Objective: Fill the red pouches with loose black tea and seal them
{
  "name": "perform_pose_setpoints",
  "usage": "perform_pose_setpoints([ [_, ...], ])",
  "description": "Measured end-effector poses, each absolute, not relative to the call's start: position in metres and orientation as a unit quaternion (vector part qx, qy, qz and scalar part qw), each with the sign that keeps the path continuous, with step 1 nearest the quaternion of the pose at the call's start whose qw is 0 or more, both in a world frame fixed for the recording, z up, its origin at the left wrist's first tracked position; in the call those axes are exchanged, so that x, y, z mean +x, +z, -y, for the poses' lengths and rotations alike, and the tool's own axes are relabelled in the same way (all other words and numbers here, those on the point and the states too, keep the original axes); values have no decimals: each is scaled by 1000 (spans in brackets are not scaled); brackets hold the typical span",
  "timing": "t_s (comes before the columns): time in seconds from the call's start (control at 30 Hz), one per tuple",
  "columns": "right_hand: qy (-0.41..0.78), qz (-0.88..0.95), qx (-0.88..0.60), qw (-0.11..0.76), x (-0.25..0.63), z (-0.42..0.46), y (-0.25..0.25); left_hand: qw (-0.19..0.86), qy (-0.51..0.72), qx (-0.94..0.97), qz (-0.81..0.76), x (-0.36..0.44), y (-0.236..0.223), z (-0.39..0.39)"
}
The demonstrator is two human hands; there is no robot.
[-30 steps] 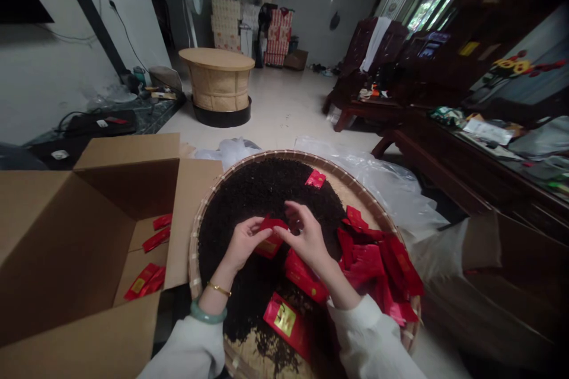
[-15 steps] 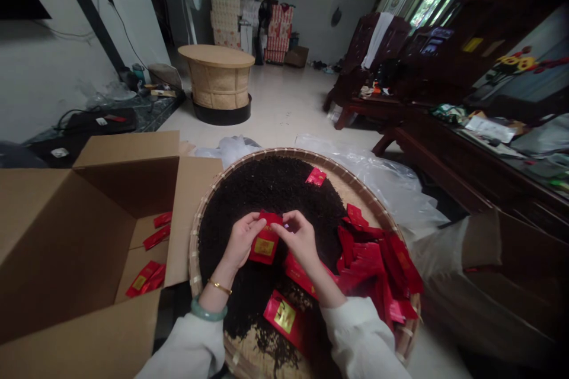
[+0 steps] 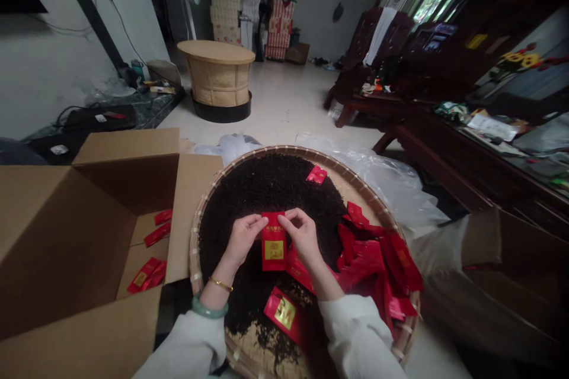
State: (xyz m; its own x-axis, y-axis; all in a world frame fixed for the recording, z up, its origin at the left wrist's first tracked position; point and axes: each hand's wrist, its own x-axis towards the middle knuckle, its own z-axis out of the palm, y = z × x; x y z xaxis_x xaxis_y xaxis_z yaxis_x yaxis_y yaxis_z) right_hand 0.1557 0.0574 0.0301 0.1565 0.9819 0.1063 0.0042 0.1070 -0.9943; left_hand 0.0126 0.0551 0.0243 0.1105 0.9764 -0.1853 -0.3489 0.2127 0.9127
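Between my two hands hangs a red packet (image 3: 274, 246) with a gold label, upright and facing me. My left hand (image 3: 244, 240) pinches its upper left corner, and my right hand (image 3: 302, 235) pinches the upper right. Under them a round bamboo tray (image 3: 194, 260) holds a wide heap of dark dry leaves (image 3: 249, 189) that looks like loose tea. Another red packet (image 3: 284, 314) with a gold label lies near the front of the tray. Many more red packets (image 3: 367, 257) are piled along the tray's right side, partly behind my right forearm. A small red packet (image 3: 317, 174) rests on the leaves at the back.
An open cardboard box (image 3: 169, 219) stands at the left with several red packets on its bottom. Clear plastic sheeting (image 3: 377, 172) lies behind the tray. Dark wooden furniture (image 3: 427, 154) lines the right, and a round woven stand (image 3: 217, 77) is farther back.
The packet between my hands was tipped and partly covered by my fingers. Now it hangs straight, its label facing me, held at both top corners. My right hand's fingers have closed in on it.
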Motion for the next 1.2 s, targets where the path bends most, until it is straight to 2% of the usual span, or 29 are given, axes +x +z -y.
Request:
perform_pose_setpoints([
  [0.2, 526, 414, -499, 549, 156, -57, 31, 616, 515, 384, -456, 12, 18, -57],
  [0.37, 525, 407, -516, 541, 158, -55, 34, 578, 537, 396, -471, 12, 21, -58],
  [0.6, 523, 416, -517, 535, 156, -55, 35, 646, 493, 382, -441, 12, 26, -56],
  [0.83, 557, 415, -510, 508, 154, -53, 33, 638, 474, 391, -464, 10, 21, -56],
  [1.03, 627, 418, -492, 436, 155, -44, 27, 647, 491, 332, -479, 10, 21, -57],
  [1.2, 641, 389, -494, 441, 154, -42, 22, 642, 491, 336, -485, 10, 20, -57],
])
